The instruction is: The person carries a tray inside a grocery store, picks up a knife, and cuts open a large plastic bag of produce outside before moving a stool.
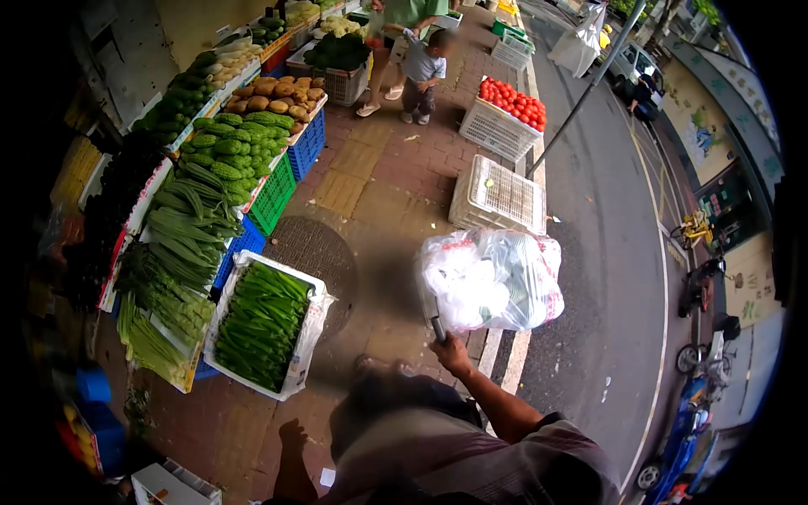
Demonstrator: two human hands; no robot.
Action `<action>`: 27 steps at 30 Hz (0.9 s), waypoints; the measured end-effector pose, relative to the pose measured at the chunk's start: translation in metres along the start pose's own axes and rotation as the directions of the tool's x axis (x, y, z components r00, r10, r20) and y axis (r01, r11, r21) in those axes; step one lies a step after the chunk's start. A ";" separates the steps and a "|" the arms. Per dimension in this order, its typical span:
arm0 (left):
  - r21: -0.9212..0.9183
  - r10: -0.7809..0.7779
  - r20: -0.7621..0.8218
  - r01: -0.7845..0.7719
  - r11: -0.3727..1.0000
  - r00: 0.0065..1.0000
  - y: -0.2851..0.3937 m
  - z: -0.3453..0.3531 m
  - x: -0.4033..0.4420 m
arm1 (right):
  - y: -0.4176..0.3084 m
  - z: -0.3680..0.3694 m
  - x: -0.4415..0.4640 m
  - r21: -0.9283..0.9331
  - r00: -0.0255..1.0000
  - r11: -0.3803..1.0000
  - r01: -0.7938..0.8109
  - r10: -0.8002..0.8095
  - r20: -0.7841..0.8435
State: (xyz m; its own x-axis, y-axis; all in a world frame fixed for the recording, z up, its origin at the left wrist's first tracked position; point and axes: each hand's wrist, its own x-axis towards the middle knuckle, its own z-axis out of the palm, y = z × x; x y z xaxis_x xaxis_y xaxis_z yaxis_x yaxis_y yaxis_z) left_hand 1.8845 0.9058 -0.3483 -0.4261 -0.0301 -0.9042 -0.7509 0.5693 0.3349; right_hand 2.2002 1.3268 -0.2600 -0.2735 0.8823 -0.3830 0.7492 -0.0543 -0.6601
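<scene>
**Right hand on the grip, bagged bundle just beyond**

Our hands are well apart. Our right hand (453, 353) is closed around a dark grip (438, 328) at the near left corner of a plastic-bagged bundle (497, 282), with the grip pointing away from us and slightly left. The bundle lies to the far side of that hand and mostly to its right, its long axis running left to right across our front. Our right hand is clearly the nearer one; our left hand (293, 433) hangs low at the near left, and we see nothing in it, though we cannot tell how far its fingers are curled.

Just beyond the bundle sits a white plastic crate (505, 198), with tomatoes (512, 105) farther off. To our left, a white-lined tray (307, 358) holds long green pods (261, 324), and bitter melons (227, 147) are heaped farther away.
</scene>
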 end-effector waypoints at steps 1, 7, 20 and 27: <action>-0.050 -0.018 0.001 0.018 0.999 1.000 -0.015 -0.007 0.000 | 0.009 0.000 0.002 -0.016 1.000 1.000 -0.004 0.004 0.000; -0.336 0.026 0.170 0.034 0.941 0.985 -0.106 -0.015 0.014 | 0.012 -0.010 -0.030 -0.057 0.996 0.997 0.046 -0.041 0.074; -0.207 -0.033 0.001 0.033 0.978 0.999 -0.200 -0.026 -0.080 | 0.034 -0.020 -0.145 -0.229 0.972 0.971 0.064 -0.009 0.233; -0.295 -0.085 -0.143 0.040 0.955 0.986 -0.284 -0.073 -0.055 | 0.061 -0.001 -0.174 -0.279 0.964 0.940 0.194 -0.131 0.230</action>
State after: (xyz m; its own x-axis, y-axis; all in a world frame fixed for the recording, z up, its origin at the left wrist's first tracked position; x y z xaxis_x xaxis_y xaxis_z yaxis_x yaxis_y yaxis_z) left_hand 2.0848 0.6862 -0.3742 -0.4281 -0.1957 -0.8823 -0.8828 0.2995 0.3619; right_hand 2.2942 1.1706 -0.2331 -0.5009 0.7501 -0.4318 0.8197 0.2509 -0.5148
